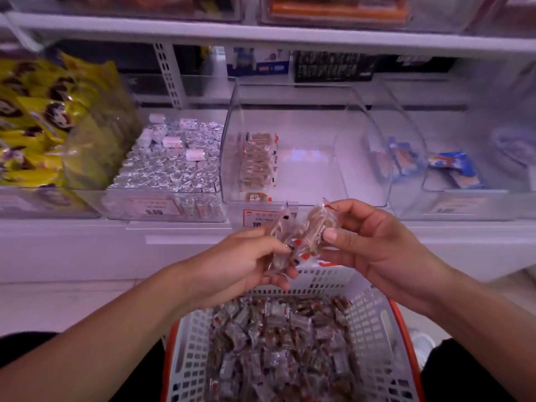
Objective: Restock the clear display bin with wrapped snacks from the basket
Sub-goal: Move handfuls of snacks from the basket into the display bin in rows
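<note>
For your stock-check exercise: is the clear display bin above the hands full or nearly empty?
Nearly empty: the clear display bin holds only one row of wrapped snacks along its left wall; the rest is bare floor.

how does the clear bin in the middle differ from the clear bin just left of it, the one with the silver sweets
The middle clear bin is mostly bare, with one row of brown wrapped snacks along its left wall; the left bin is packed with silver-wrapped sweets. The middle bin's walls rise taller than the left bin's. Both are clear plastic, sit on the same shelf and carry a price label in front.
</note>
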Action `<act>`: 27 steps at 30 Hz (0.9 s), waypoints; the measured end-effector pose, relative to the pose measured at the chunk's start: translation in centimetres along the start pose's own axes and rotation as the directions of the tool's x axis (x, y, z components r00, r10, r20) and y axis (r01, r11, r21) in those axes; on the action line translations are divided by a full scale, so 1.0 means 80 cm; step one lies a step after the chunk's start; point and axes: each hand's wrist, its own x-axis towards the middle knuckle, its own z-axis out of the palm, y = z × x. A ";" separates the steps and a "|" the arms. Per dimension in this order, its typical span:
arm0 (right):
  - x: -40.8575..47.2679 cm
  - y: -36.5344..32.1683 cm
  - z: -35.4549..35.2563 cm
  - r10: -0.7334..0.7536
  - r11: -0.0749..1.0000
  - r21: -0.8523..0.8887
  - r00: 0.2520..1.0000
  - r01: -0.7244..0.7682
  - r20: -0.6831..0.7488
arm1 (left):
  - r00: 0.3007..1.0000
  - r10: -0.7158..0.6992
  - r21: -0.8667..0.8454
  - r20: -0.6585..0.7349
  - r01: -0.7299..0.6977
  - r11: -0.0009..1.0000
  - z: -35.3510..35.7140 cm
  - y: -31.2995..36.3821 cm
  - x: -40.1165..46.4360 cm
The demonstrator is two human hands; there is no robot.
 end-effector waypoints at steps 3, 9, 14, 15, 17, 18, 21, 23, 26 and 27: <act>-0.001 0.004 -0.003 -0.002 0.997 -0.072 1.000 0.002 -0.006 | 0.998 0.005 -0.104 0.066 0.002 0.995 -0.001 0.003 0.002; 0.003 -0.004 -0.003 -0.067 0.887 -0.456 0.997 0.074 0.031 | 0.987 -0.019 -0.088 0.158 0.033 0.996 -0.003 0.012 0.003; -0.002 -0.001 -0.001 -0.064 0.919 -0.390 0.998 0.056 -0.009 | 0.984 -0.077 -0.020 0.158 0.082 0.996 -0.007 0.012 -0.001; -0.003 0.004 0.000 -0.057 0.942 -0.335 0.998 0.039 -0.042 | 0.981 -0.085 0.004 0.176 0.086 0.996 -0.008 0.012 -0.003; -0.006 0.013 0.001 -0.053 0.966 -0.256 0.993 0.025 -0.106 | 0.981 -0.091 0.055 0.173 0.083 0.995 -0.009 0.014 -0.005; -0.006 0.017 0.004 -0.071 0.969 -0.245 0.990 0.039 -0.120 | 0.981 -0.094 0.071 0.167 0.083 0.994 -0.008 0.015 -0.005; -0.008 0.026 0.011 -0.229 0.875 -0.452 0.971 0.173 -0.073 | 0.978 -0.110 0.142 0.175 0.085 0.986 -0.005 0.014 -0.007; -0.009 0.031 0.013 -0.279 0.800 -0.560 0.960 0.216 -0.029 | 0.980 -0.108 0.200 0.167 0.074 0.977 -0.002 0.012 -0.007; -0.007 0.027 0.013 -0.216 0.789 -0.585 0.976 0.187 0.021 | 0.981 -0.110 0.288 0.162 0.060 0.956 0.001 0.015 -0.007; -0.005 0.020 0.013 -0.191 0.774 -0.601 0.978 0.199 0.079 | 0.981 -0.106 0.343 0.163 0.044 0.938 0.003 0.019 -0.007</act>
